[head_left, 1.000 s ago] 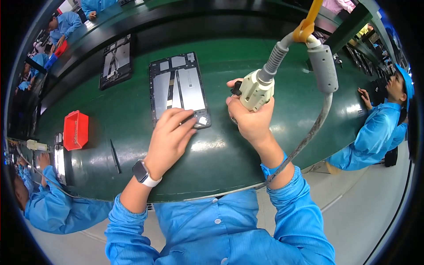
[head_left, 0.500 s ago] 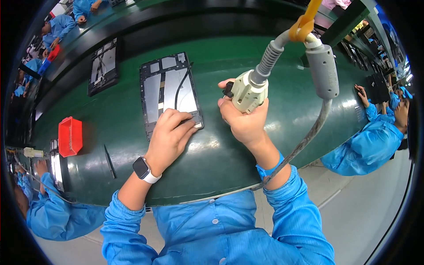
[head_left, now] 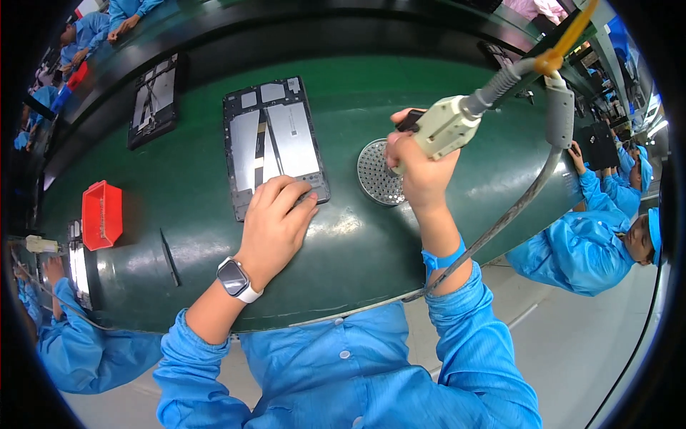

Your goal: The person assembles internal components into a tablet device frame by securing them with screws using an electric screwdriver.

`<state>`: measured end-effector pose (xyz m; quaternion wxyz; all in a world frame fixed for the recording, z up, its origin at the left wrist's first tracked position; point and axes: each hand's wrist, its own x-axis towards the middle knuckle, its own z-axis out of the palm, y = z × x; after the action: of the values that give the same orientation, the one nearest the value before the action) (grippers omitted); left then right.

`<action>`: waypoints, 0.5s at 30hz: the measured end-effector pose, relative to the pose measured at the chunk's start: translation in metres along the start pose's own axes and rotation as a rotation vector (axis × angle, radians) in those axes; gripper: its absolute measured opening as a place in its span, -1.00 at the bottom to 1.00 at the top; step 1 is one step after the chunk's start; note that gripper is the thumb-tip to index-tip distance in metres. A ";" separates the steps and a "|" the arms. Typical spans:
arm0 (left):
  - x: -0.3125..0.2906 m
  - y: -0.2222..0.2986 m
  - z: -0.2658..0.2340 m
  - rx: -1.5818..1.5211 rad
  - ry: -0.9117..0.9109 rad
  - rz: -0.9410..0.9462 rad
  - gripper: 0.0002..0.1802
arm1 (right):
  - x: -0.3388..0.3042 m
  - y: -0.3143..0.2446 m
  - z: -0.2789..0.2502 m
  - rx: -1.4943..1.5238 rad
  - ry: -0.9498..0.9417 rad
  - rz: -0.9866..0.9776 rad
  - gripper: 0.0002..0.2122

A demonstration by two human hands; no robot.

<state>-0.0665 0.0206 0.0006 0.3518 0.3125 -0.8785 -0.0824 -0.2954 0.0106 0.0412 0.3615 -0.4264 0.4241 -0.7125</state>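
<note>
An opened tablet (head_left: 294,136), with its dark frame and silvery metal plates exposed, lies in front of me. My left hand (head_left: 275,218), a white-strapped watch on its wrist, rests on its lower end with fingers spread. In my right hand (head_left: 427,171) is a cream electric screwdriver (head_left: 450,127) with a black lever, tilted to the upper right; my fist hides its tip. Just left of that fist and partly behind it sits a round metal dish (head_left: 379,175) with a perforated top.
Grey cable (head_left: 525,189) hangs from a grey cylinder (head_left: 559,118) and a yellow strap (head_left: 572,36). On the green table (head_left: 343,272) are a red bin (head_left: 102,214), tweezers (head_left: 169,257) and another opened tablet (head_left: 155,100). Blue-clad co-workers sit on both sides.
My right hand and the screwdriver have moved right, the tool tilting further over. The metal dish, hidden before, now shows. My left hand stays on the tablet.
</note>
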 end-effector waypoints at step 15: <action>-0.011 -0.011 0.004 0.059 -0.022 -0.013 -0.62 | 0.048 0.035 -0.006 -0.041 0.097 -0.008 -0.85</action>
<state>-0.0575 0.0185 -0.0124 0.3323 0.3277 -0.8822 -0.0622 -0.3140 -0.0432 0.0220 0.3287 -0.4002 0.4538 -0.7252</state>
